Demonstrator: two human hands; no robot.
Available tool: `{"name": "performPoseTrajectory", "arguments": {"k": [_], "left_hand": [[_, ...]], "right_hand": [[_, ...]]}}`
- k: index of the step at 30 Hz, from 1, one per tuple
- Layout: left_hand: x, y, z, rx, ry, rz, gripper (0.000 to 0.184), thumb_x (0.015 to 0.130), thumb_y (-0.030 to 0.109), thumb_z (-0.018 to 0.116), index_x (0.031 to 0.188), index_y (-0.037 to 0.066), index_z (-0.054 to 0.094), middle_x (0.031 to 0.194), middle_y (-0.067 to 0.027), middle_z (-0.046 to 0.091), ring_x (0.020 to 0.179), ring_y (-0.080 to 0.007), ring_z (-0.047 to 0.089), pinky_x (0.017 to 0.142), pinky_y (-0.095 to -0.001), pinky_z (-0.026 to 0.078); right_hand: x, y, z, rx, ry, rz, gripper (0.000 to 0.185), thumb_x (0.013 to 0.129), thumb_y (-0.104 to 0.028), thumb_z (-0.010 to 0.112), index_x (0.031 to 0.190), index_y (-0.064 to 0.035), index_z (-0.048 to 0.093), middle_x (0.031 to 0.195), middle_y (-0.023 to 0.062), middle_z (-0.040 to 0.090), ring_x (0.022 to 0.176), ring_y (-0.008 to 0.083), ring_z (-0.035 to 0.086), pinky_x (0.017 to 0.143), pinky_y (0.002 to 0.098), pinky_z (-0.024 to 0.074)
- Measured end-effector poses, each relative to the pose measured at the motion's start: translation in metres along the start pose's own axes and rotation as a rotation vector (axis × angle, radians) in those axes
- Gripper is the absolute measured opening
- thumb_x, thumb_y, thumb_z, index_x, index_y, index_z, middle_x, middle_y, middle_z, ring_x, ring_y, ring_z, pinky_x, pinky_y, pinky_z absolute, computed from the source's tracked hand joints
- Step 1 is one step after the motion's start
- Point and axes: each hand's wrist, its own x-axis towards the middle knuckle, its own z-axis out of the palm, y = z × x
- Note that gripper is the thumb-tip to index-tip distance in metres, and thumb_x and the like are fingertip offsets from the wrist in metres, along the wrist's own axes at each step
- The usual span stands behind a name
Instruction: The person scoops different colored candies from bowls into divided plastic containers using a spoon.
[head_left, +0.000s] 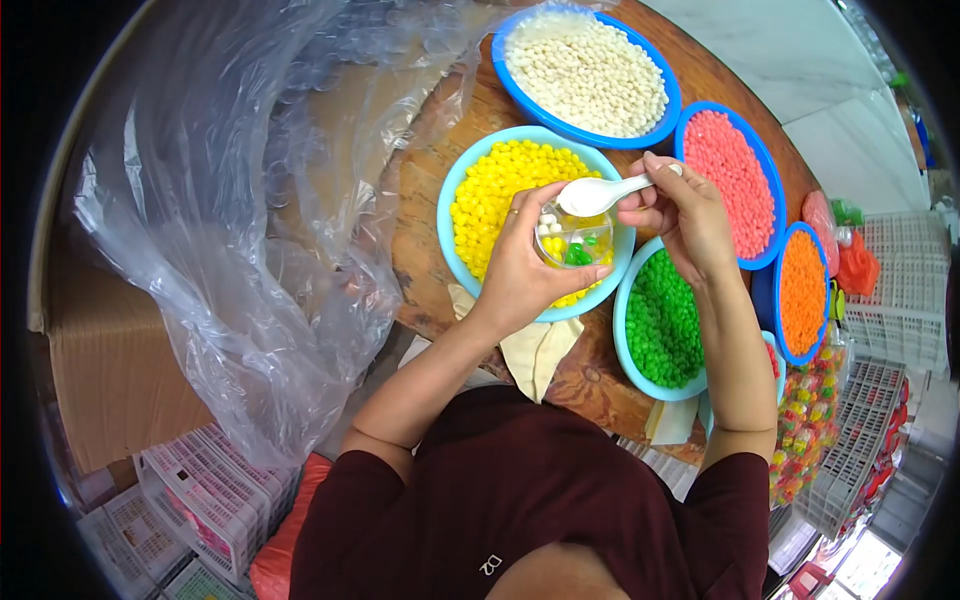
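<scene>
Two bare hands, mine, meet over a round light-blue plastic basin [446, 222] of glossy yellow pieces. My left hand [518, 270] curls around a small clear plastic cup [575, 240] with dividers, thumb on one side and fingers on the other. White, yellow and green pieces show inside. My right hand [692, 205] pinches the handle of a white spoon [592, 197], its bowl over the cup's rim; I can make out no piece on it.

I judge this a portioning step, the cup only partly filled; a spoon move here calls for a level cup and a steady wrist.

Around the yellow basin: a blue basin of white pieces [672, 90] beyond, pink and orange ones to the right, green nearer right, crumpled clear plastic sheeting [250, 200] left.

My maroon shirt [560, 470] bears a white mark resembling "D2"; the lower-left printing is unreadable.
</scene>
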Motion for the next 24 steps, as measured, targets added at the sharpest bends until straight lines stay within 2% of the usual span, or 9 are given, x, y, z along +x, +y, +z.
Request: {"name": "performPoseTrajectory", "arguments": {"k": [4,7,10,13,16,18,22,24], "left_hand": [[-0.005,0.009,0.005,-0.118,-0.054,0.001,0.084,0.066,-0.001,0.085,0.135,0.003,0.038,0.129,-0.0115,0.050,0.123,-0.0214,0.049,0.105,-0.0352,0.042],[-0.008,0.002,0.012,-0.027,0.001,0.161,0.077,0.066,0.008,0.087,0.130,0.004,0.044,0.125,-0.0129,0.053,0.119,-0.0235,0.052,0.102,-0.0360,0.042],[-0.010,0.004,0.015,0.082,0.014,0.273,0.077,0.065,0.009,0.088,0.128,0.005,0.045,0.125,-0.0135,0.053,0.118,-0.0243,0.053,0.102,-0.0362,0.043],[-0.015,0.004,0.014,0.149,0.031,0.327,0.077,0.063,0.008,0.089,0.127,0.005,0.045,0.127,-0.0140,0.053,0.117,-0.0256,0.053,0.101,-0.0372,0.043],[-0.021,0.004,0.009,0.159,0.034,0.356,0.078,0.064,0.008,0.089,0.128,0.006,0.045,0.129,-0.0145,0.052,0.117,-0.0257,0.054,0.101,-0.0378,0.043],[-0.026,0.008,0.007,0.145,0.006,0.345,0.078,0.064,0.008,0.088,0.128,0.006,0.045,0.130,-0.0145,0.051,0.116,-0.0254,0.054,0.101,-0.0380,0.043],[-0.034,0.008,0.010,0.070,-0.082,0.343,0.078,0.064,0.006,0.088,0.130,0.007,0.045,0.132,-0.0143,0.050,0.116,-0.0241,0.055,0.101,-0.0374,0.043],[-0.041,0.007,0.015,-0.039,-0.130,0.267,0.079,0.064,0.005,0.087,0.131,0.007,0.044,0.133,-0.0133,0.049,0.116,-0.0227,0.054,0.101,-0.0370,0.043]], "right_hand": [[0.014,-0.005,-0.007,0.027,0.119,-0.177,0.029,0.100,-0.021,0.053,0.103,0.0071,0.059,0.084,0.0122,0.065,0.077,0.0200,0.070,0.069,0.0277,0.0597],[0.051,-0.005,-0.015,-0.084,0.272,-0.443,0.024,0.098,-0.019,0.055,0.104,0.0035,0.061,0.085,0.0128,0.065,0.075,0.0225,0.069,0.065,0.0306,0.0573],[0.095,-0.003,-0.036,-1.161,0.394,-1.101,0.018,0.095,-0.016,0.057,0.101,-0.0009,0.062,0.085,0.0137,0.062,0.076,0.0292,0.065,0.065,0.0368,0.0530],[0.078,-0.006,-0.024,-1.360,0.390,-1.068,0.013,0.092,-0.014,0.058,0.099,-0.0032,0.062,0.088,0.0148,0.058,0.080,0.0343,0.060,0.069,0.0421,0.0490],[0.047,-0.015,-0.024,-1.267,0.415,-1.184,0.011,0.093,-0.013,0.058,0.096,-0.0023,0.060,0.088,0.0144,0.056,0.080,0.0345,0.059,0.070,0.0411,0.0480],[0.007,-0.019,-0.025,-1.208,0.338,-1.140,0.009,0.094,-0.010,0.056,0.094,-0.0011,0.058,0.088,0.0145,0.055,0.077,0.0325,0.058,0.068,0.0379,0.0474],[-0.075,0.011,-0.044,-0.999,0.156,-0.662,0.008,0.094,-0.006,0.054,0.092,0.0013,0.055,0.083,0.0145,0.054,0.074,0.0300,0.057,0.068,0.0362,0.0468],[-0.099,0.039,-0.058,-1.165,0.231,-0.614,0.005,0.093,-0.004,0.057,0.092,0.0003,0.055,0.082,0.0148,0.055,0.075,0.0303,0.058,0.068,0.0359,0.0468]]}}
